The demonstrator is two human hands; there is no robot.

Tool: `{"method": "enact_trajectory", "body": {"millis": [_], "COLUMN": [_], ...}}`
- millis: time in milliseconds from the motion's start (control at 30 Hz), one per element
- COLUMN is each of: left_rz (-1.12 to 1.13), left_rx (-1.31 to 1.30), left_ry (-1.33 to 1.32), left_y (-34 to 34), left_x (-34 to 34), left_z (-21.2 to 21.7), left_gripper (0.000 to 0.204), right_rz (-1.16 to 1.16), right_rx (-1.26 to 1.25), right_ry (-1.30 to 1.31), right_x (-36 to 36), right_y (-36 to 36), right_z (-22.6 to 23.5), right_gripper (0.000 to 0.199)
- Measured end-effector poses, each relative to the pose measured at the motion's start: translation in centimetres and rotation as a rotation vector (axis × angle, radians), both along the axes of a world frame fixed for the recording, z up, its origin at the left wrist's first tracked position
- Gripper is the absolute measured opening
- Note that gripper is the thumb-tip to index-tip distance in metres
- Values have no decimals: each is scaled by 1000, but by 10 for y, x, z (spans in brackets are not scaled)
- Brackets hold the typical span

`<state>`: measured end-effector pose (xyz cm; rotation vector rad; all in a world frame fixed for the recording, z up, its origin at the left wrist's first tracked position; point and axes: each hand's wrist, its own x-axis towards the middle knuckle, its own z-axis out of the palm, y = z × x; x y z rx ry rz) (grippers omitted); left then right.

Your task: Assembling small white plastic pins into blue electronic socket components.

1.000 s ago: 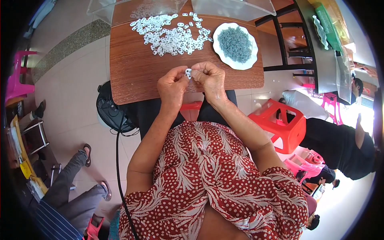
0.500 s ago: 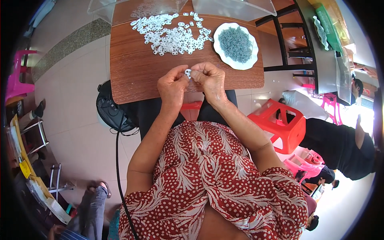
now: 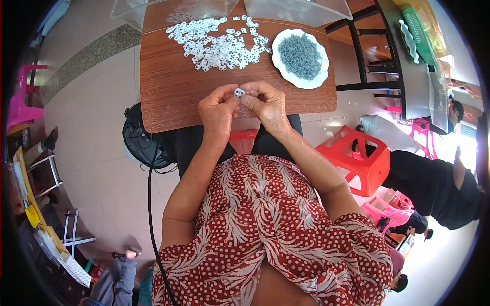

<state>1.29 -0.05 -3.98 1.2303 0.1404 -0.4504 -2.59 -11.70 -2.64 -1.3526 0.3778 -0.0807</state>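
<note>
Between my two hands, above the near edge of the brown table (image 3: 173, 102), is a small white plastic piece with dark holes (image 3: 239, 92). My left hand (image 3: 218, 109) pinches it from the left with thumb and fingers. From the right, my right hand (image 3: 266, 104) closes on it too, its thumb bent over the piece. Whether a screw sits in it is hidden by my fingers. Farther back lies a loose heap of similar white two-holed pieces (image 3: 219, 51). To its right, a white scalloped plate (image 3: 319, 81) holds many small grey screw-like parts (image 3: 300, 57).
Clear plastic bins (image 3: 301, 11) stand along the table's far edge. A red stool (image 3: 357, 160) is at my right, and a black bag (image 3: 145, 137) with a cable hangs by the table's left side. Other people are around; a person's leg (image 3: 120, 278) shows at lower left.
My hands stay together on the white piece, with small finger shifts and the piece turned slightly. At lower left, the other person's leg has moved downward.
</note>
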Motion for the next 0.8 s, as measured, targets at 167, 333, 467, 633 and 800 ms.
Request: {"method": "enact_trajectory", "body": {"millis": [167,333,467,633,800], "left_rz": [-15,-13,-22,-73,-92], "left_rx": [-40,-47,-35,-60,-91], "left_ry": [50,76,86,58,-81], "left_y": [2,3,4,5,6], "left_x": [2,2,2,2,0], "left_z": [4,8,9,5,4], "left_gripper": [21,20,20,19,21], "right_rz": [89,108,82,61,7], "right_rx": [-33,-138,-92,-129,-82], "right_ry": [-30,-53,-63,-91,-99], "right_x": [-4,-5,-5,-5,-6], "right_y": [-5,-6,-4,-5,-3], "right_z": [-5,-10,-3,0,4], "right_gripper": [23,25,24,23,28]}}
